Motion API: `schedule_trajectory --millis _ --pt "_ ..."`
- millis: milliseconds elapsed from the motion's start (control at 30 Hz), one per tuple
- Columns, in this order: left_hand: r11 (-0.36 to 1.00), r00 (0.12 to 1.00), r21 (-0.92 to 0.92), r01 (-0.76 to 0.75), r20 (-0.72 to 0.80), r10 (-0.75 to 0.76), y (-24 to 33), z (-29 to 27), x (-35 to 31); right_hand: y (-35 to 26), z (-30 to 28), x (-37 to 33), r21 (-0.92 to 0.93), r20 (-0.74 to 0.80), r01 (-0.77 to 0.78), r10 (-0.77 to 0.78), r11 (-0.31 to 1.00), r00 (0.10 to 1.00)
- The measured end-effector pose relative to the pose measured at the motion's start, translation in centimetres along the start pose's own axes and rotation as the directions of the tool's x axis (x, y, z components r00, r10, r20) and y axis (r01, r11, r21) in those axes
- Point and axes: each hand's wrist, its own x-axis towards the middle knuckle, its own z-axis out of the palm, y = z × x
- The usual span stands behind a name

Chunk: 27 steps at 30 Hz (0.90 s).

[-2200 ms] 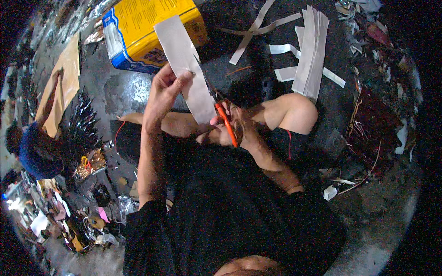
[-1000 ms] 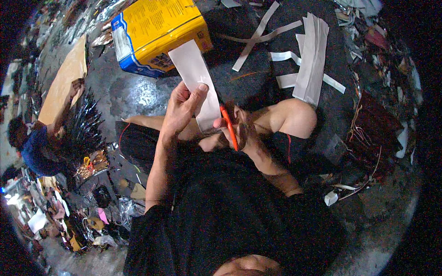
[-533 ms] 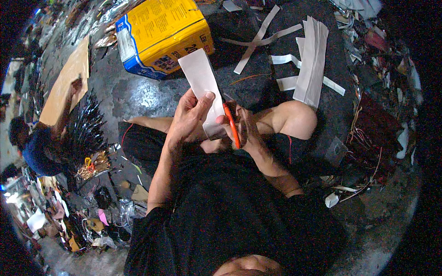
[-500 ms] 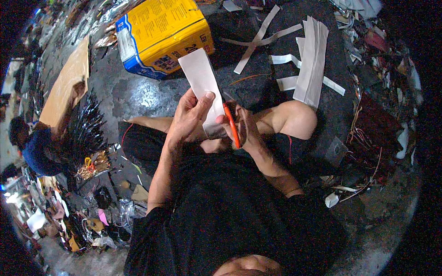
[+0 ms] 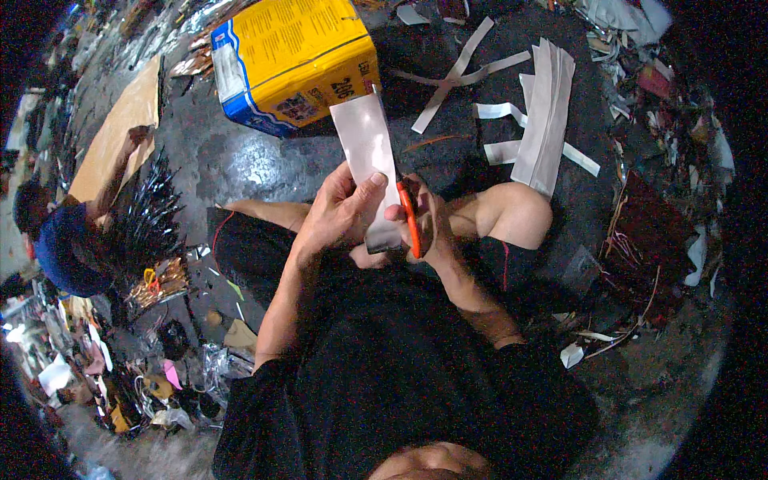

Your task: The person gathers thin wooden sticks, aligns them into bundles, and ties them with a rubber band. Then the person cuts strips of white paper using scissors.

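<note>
My left hand (image 5: pixel 346 206) pinches a whitish strip (image 5: pixel 362 132), thumb on top, that stands up in front of me over my crossed legs. Whether it is paper or thin sheet material I cannot tell. In my right hand (image 5: pixel 428 218) are scissors with orange handles (image 5: pixel 410 218), fingers wrapped through the loops. Their blades run along the strip's right edge and are mostly hidden. Beyond my right knee lies a stack of similar long whitish strips (image 5: pixel 544 116), with narrower strips (image 5: pixel 502 152) under it.
A yellow and blue box (image 5: pixel 296 60) stands ahead, left of centre. Two crossed strips (image 5: pixel 454 80) lie right of it. To the left, another person (image 5: pixel 72 248) holds a tan sheet (image 5: pixel 116 132) near dark bristly strands (image 5: pixel 148 208). Scraps (image 5: pixel 640 104) litter the floor's right side.
The strip and both hands have shifted slightly right, and the strip is more upright. The other person's hand has moved up slightly on the tan sheet.
</note>
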Motion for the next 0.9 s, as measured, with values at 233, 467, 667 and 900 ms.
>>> schedule_trajectory --millis 233,467,667,900 --pt "0.998 1.0 0.058 0.021 -0.012 -0.021 1.9 0.6 -0.2 1.6 -1.0 0.3 -0.483 0.165 0.293 -0.243 0.825 0.956" --pt "0.996 1.0 0.08 -0.025 0.006 0.025 -0.1 -0.4 0.3 0.4 -0.5 0.3 -0.006 0.1 0.18 -0.178 0.984 0.979" --pt "0.985 0.999 0.168 0.026 -0.023 -0.022 1.3 0.2 -0.4 2.7 -0.1 -0.2 -0.261 -0.053 0.112 -0.131 0.959 0.99" --pt "0.837 0.889 0.397 -0.377 -0.099 0.447 8.4 -1.9 2.6 1.1 0.1 0.1 -0.534 0.021 0.182 -0.203 0.826 0.979"
